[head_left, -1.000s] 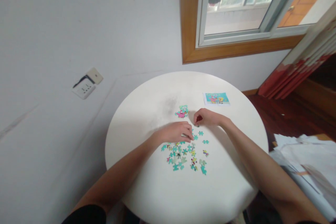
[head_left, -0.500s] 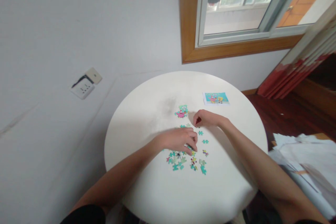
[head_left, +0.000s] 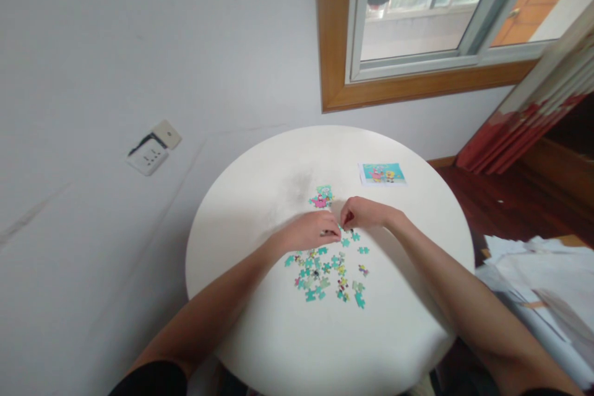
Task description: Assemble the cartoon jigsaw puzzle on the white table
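Observation:
Loose jigsaw puzzle pieces point(head_left: 315, 278), mostly teal with some yellow and dark ones, are scattered over the round white table. Beyond them lies a small joined section of puzzle point(head_left: 322, 198) with a pink figure on teal. My left hand point(head_left: 313, 230) hovers over the far side of the scatter, thumb and fingers pinched; what they hold is hidden. A teal puzzle piece point(head_left: 345, 242) is right by its fingertips. Just to the right, my right hand point(head_left: 364, 213) is closed in a pinch, with a bit of a puzzle piece showing at its fingertips.
A printed picture card point(head_left: 383, 174) lies at the table's point(head_left: 260, 198) far right. Wall sockets point(head_left: 148, 156) are on the left, with a window above the far side. Papers point(head_left: 542, 272) are piled beyond the table's right edge, and a red and white curtain point(head_left: 505, 136) hangs behind.
My left hand has moved up and away from the pile towards my right hand, uncovering several pieces beneath it. My right hand has barely shifted.

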Demonstrator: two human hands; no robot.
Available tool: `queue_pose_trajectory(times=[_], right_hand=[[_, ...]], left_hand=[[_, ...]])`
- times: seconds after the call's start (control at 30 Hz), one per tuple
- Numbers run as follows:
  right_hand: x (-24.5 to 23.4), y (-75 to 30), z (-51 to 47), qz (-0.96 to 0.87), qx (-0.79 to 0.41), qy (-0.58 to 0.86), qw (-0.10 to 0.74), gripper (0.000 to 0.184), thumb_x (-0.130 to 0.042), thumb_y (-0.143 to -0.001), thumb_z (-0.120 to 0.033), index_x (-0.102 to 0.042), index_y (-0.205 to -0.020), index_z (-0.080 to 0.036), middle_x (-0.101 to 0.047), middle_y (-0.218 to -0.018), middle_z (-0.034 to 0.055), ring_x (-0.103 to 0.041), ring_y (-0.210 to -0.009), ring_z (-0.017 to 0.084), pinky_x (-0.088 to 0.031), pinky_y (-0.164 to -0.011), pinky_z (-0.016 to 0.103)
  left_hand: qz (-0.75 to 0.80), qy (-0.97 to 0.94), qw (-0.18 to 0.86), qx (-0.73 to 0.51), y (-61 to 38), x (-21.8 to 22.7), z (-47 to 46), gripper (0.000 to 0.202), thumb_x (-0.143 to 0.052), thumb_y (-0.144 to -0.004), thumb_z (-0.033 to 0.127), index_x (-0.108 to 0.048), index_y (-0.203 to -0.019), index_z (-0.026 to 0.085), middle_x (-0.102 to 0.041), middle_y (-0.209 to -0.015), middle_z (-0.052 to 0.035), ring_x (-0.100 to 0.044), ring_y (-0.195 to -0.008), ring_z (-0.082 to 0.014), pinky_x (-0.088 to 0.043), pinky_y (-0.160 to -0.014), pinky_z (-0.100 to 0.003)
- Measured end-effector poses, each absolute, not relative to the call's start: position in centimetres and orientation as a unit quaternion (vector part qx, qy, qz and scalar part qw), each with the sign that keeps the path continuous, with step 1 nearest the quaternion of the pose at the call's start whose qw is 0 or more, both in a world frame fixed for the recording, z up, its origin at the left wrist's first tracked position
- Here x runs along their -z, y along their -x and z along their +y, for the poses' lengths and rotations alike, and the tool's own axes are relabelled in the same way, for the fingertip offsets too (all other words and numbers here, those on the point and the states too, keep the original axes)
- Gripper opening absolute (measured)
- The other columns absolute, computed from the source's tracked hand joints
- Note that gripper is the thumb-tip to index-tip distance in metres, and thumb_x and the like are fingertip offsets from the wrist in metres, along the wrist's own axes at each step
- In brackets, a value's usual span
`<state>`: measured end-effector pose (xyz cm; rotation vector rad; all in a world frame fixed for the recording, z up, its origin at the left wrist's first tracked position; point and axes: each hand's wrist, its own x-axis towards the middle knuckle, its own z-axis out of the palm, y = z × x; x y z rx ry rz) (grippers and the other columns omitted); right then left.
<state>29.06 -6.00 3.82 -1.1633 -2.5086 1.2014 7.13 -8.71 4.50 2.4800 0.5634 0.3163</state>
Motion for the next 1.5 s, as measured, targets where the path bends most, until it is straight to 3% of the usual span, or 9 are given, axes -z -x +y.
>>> queue_pose_trajectory(times=[0.2,0.33,0.6,0.77,0.93,1.1,1.3,1.5], right_hand=[[-2.9,-29.6,-5.2,-0.826,-0.402,0.379,0.115,0.013,-0.062,-0.077,-0.018,-0.074,-0.077,-0.014,-0.068,-0.068,0.0012,-0.057,-0.062,0.012,-0.041,-0.060,0.023],[-2.6,-29.7,-4.9,-0.822,-0.402,0.384,0.123,0.016,-0.058,-0.079,-0.020,-0.072,-0.079,-0.013,-0.063,-0.065,0.0000,-0.049,-0.060,0.011,-0.037,-0.058,0.024],[-2.9,-29.4,-5.0,-0.806,-0.417,0.398,0.134,0.019,-0.056,-0.081,-0.026,-0.069,-0.077,-0.012,-0.056,-0.062,0.0002,-0.045,-0.061,0.011,-0.035,-0.060,0.025],[-2.1,-29.5,-4.5,-0.804,-0.422,0.387,0.162,0.020,-0.055,-0.081,-0.029,-0.065,-0.072,-0.014,-0.052,-0.062,-0.0007,-0.042,-0.061,0.011,-0.034,-0.061,0.025],[-1.7,-29.7,-4.2,-0.784,-0.443,0.384,0.203,0.022,-0.055,-0.082,-0.033,-0.060,-0.069,-0.015,-0.048,-0.060,-0.0020,-0.039,-0.058,0.010,-0.033,-0.059,0.026],[-1.8,-29.8,-4.2,-0.765,-0.470,0.383,0.216,0.023,-0.056,-0.083,-0.034,-0.060,-0.071,-0.015,-0.048,-0.057,-0.0023,-0.039,-0.054,0.010,-0.032,-0.055,0.026],[-1.3,-29.7,-4.0,-0.758,-0.465,0.394,0.233,0.023,-0.057,-0.083,-0.034,-0.060,-0.071,-0.015,-0.048,-0.056,-0.0034,-0.040,-0.053,0.009,-0.031,-0.054,0.025],[-1.0,-29.7,-3.9,-0.747,-0.475,0.397,0.240,0.024,-0.056,-0.084,-0.036,-0.059,-0.071,-0.015,-0.047,-0.054,-0.0039,-0.039,-0.050,0.009,-0.031,-0.052,0.025]], left_hand=[[0.169,-0.949,0.240,-0.117,-9.9,-3.9,-12.7,0.022,-0.064,-0.093,0.037,-0.072,-0.109,0.025,-0.070,-0.105,-0.0055,-0.062,-0.102,-0.0206,-0.044,-0.092,-0.032],[0.167,-0.962,0.186,-0.111,-10.9,-2.8,-13.8,0.021,-0.065,-0.092,0.040,-0.073,-0.102,0.024,-0.068,-0.100,-0.0042,-0.060,-0.098,-0.0209,-0.041,-0.090,-0.033],[0.150,-0.974,0.147,-0.083,-11.0,-2.7,-14.2,0.011,-0.064,-0.093,0.032,-0.067,-0.093,0.021,-0.061,-0.102,-0.0037,-0.053,-0.100,-0.0200,-0.039,-0.090,-0.032],[0.128,-0.970,0.198,-0.066,-10.9,-3.2,-14.2,0.011,-0.067,-0.091,0.029,-0.062,-0.088,0.019,-0.062,-0.095,-0.0042,-0.055,-0.097,-0.0200,-0.041,-0.089,-0.030],[0.131,-0.945,0.296,-0.052,-11.1,-3.5,-14.0,0.012,-0.065,-0.089,0.016,-0.060,-0.080,0.020,-0.064,-0.079,-0.0006,-0.058,-0.084,-0.0164,-0.043,-0.081,-0.027],[0.224,-0.894,0.366,-0.132,-9.4,-4.4,-11.3,0.007,-0.062,-0.090,0.015,-0.067,-0.086,0.019,-0.069,-0.088,-0.0019,-0.062,-0.082,-0.0141,-0.046,-0.077,-0.025],[0.362,-0.795,0.381,-0.303,-4.9,-3.3,-5.0,0.012,-0.063,-0.088,0.020,-0.074,-0.090,0.018,-0.071,-0.097,-0.0055,-0.067,-0.091,-0.0164,-0.052,-0.085,-0.029],[0.410,-0.737,0.429,-0.324,-4.0,-0.6,-3.3,0.014,-0.069,-0.082,0.021,-0.078,-0.092,0.017,-0.077,-0.094,-0.0066,-0.071,-0.084,-0.0188,-0.057,-0.082,-0.031]])
